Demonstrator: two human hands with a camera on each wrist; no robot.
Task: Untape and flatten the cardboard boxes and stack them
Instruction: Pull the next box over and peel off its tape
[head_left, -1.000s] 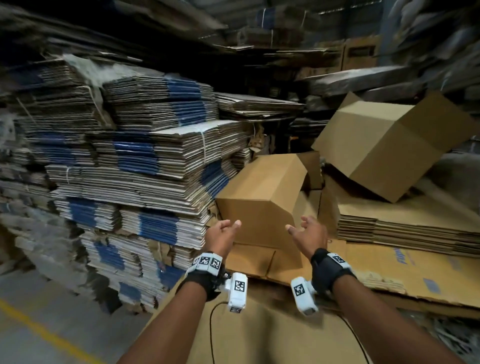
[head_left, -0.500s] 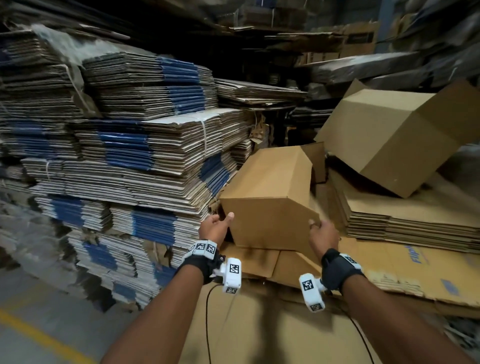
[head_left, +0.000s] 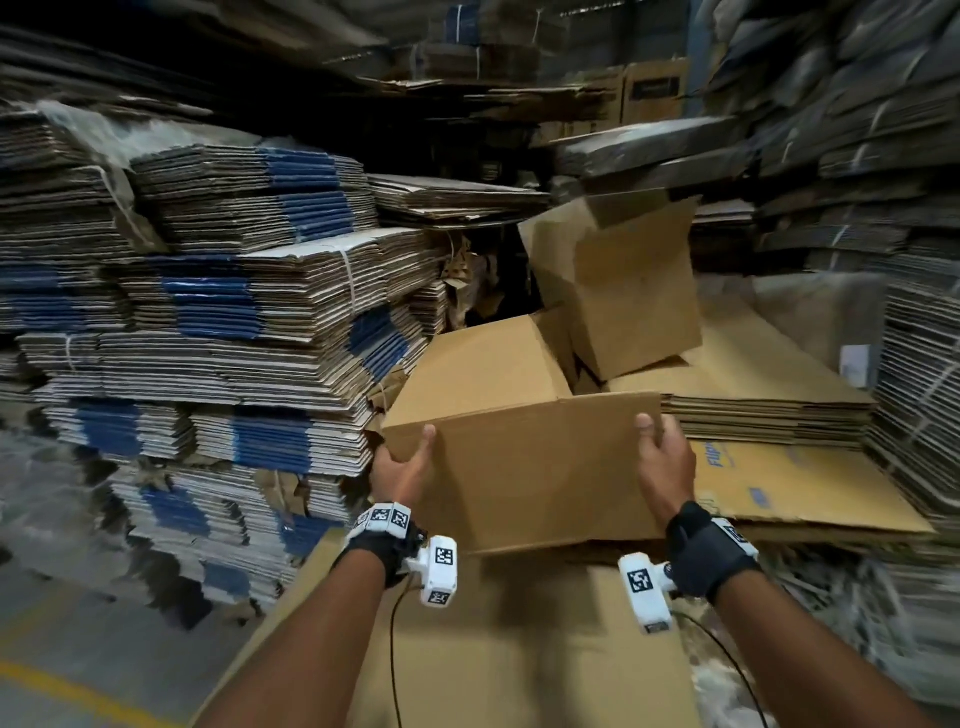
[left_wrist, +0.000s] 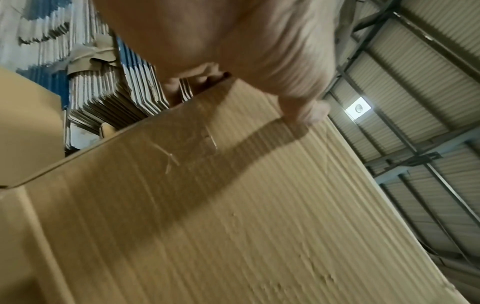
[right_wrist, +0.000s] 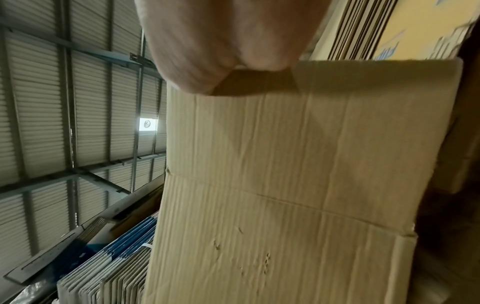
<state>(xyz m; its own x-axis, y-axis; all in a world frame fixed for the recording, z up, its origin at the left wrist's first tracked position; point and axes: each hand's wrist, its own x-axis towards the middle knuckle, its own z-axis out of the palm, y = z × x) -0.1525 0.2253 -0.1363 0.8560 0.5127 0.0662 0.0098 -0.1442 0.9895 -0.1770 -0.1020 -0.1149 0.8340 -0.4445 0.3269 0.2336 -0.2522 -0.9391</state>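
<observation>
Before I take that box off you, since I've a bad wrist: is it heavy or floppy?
Probably light: the left hand and right hand hold the box by its edges alone. Fairly stiff: its corrugated walls stay flat in the wrist views. It may twist or sag, since creased flaps show near the right hand.

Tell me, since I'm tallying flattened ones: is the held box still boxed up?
Not flattened: the box shows two full faces meeting at an edge, gripped by left hand and right hand.
</observation>
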